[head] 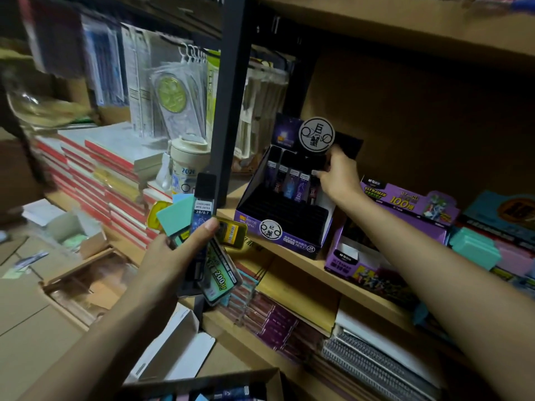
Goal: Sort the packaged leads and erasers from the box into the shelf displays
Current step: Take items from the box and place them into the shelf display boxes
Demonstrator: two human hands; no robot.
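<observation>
Lead tubes (204, 204), likely light, stiff, slick, are gripped with erasers (176, 217) by the left hand (173, 253); 1 is pinched by its top in the right hand (338, 176).

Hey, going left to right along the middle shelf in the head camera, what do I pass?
Notebook stack → cup → black post → lead display → purple box → teal case.

Plastic, card and wood.
Gripped: glossy clear-plastic lead packet (220, 276), matt teal eraser block (176, 217); right of the grip, purple printed-cardboard display box (278, 238) on smooth wooden shelf (289, 260).
</observation>
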